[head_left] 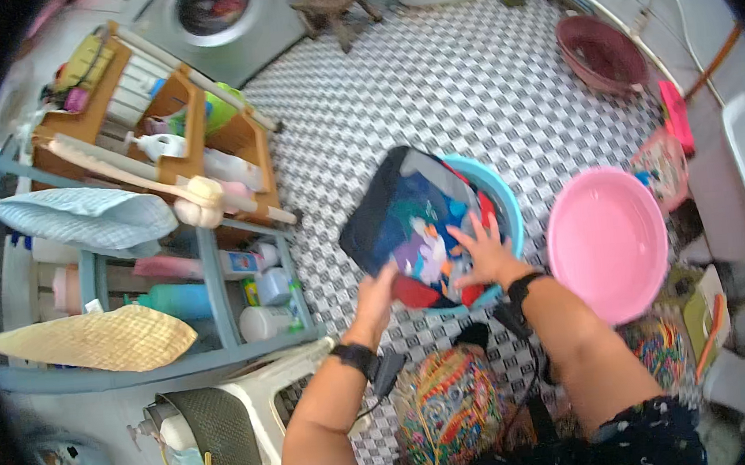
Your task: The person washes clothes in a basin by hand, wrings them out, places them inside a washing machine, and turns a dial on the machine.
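Note:
A dark cloth bag (415, 215) with grey panels, red edging and a colourful cartoon print lies tilted over a light blue basin (503, 190). It covers most of the basin's inside. My left hand (376, 298) is closed on the bag's near left edge. On the right part of the print rests my right hand (487, 253), open, its fingers spread. Dark bands with small devices sit on both my wrists.
Right of the blue basin stands a pink basin (608, 243). A maroon basin (602, 51) is by the right wall. Shelving (217, 281) with bottles fills the left side. A wooden stool (335, 10) and a washing machine (221, 24) stand at the back.

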`<action>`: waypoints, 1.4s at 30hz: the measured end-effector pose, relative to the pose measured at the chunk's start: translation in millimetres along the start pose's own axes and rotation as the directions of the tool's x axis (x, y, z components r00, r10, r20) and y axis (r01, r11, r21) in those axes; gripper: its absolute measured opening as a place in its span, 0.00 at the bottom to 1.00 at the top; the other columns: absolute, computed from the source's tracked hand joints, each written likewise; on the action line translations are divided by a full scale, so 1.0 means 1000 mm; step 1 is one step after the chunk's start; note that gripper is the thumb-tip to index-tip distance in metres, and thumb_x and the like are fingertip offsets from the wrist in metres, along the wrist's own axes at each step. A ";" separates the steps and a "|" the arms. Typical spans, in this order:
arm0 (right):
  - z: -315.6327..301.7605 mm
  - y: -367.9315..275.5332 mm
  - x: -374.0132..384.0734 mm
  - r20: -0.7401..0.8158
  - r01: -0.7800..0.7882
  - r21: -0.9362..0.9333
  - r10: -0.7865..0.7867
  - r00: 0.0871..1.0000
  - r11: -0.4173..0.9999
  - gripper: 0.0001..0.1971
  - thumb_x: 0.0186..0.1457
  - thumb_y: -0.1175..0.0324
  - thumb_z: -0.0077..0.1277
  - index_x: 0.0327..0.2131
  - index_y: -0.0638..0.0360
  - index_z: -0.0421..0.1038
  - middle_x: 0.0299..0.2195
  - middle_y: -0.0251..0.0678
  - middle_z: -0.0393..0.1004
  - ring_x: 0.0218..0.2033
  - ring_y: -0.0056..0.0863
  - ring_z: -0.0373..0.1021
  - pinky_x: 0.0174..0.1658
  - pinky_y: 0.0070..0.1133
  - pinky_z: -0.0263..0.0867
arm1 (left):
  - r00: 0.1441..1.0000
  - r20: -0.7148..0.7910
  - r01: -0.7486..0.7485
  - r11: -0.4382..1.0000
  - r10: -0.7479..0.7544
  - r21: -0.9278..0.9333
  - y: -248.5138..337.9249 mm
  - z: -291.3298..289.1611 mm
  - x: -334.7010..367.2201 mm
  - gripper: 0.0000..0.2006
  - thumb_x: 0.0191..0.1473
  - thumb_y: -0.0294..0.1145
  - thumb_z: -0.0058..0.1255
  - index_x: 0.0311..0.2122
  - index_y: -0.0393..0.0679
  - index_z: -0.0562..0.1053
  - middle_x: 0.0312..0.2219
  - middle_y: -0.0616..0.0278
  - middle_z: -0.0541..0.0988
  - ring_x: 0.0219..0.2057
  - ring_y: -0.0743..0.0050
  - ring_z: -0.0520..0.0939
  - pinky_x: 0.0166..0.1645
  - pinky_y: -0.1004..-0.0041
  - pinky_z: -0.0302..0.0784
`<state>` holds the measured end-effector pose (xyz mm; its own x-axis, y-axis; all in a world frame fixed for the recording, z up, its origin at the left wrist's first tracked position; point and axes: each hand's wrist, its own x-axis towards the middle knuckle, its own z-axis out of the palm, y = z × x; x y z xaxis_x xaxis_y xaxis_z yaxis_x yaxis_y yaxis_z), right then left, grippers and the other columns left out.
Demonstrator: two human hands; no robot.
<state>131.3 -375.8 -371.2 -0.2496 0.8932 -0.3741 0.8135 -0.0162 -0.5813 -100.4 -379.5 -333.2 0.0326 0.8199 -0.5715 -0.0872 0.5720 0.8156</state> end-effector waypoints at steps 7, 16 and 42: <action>0.036 -0.002 0.011 0.113 -0.117 -0.026 0.119 0.986 0.993 0.42 0.34 0.44 0.56 0.56 0.28 0.50 0.61 0.39 0.35 0.61 0.49 0.25 0.51 0.61 0.33 | 0.756 -0.214 -0.173 0.504 0.619 0.846 -0.025 -0.051 0.004 0.50 0.28 0.43 0.65 0.55 0.31 0.50 0.51 0.34 0.54 0.51 0.41 0.59 0.56 0.62 0.54; 0.046 0.009 0.039 0.265 -0.194 -0.020 0.192 0.945 0.981 0.40 0.37 0.43 0.54 0.56 0.26 0.49 0.62 0.35 0.30 0.61 0.49 0.24 0.52 0.58 0.40 | 0.934 0.354 -0.347 -0.387 -0.056 0.854 -0.004 -0.035 0.019 0.42 0.35 0.54 0.56 0.57 0.55 0.56 0.57 0.50 0.54 0.62 0.67 0.43 0.51 0.31 0.22; 0.102 0.020 0.100 0.225 -0.282 -0.261 0.342 0.912 0.923 0.34 0.47 0.49 0.47 0.57 0.23 0.44 0.61 0.37 0.31 0.61 0.50 0.28 0.56 0.48 0.41 | 0.931 0.311 -0.258 -0.260 0.190 0.931 -0.046 -0.027 0.083 0.29 0.38 0.43 0.56 0.51 0.54 0.66 0.54 0.53 0.55 0.55 0.21 0.32 0.58 0.40 0.35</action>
<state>68.9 -332.9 -493.6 -0.0672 0.7084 -0.7026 0.9586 -0.1493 -0.2423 -120.5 -338.0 -420.5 0.3237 0.8793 -0.3494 0.9408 -0.3385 0.0197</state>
